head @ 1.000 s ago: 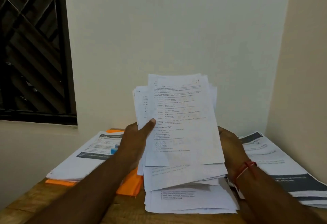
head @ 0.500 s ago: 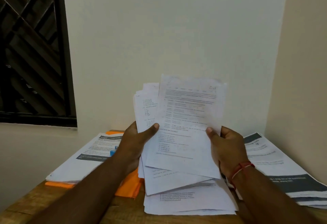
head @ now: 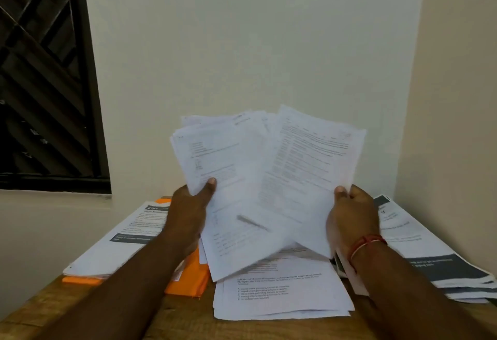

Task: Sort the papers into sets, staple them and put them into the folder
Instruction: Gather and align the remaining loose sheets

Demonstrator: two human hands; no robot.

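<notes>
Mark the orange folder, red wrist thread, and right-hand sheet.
orange folder (head: 191, 283), head view, bare front corner.
red wrist thread (head: 367, 241), head view, middle of the band.
right-hand sheet (head: 304, 178), head view, printed middle.

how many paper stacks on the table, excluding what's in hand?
3: left stack on the orange folder, middle stack below the held sheets, right stack by the wall. The held sheets may hide more.

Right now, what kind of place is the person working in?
Probably a desk corner in a home or office: wooden table against bare walls, stacks of printed papers, an orange folder.
</notes>
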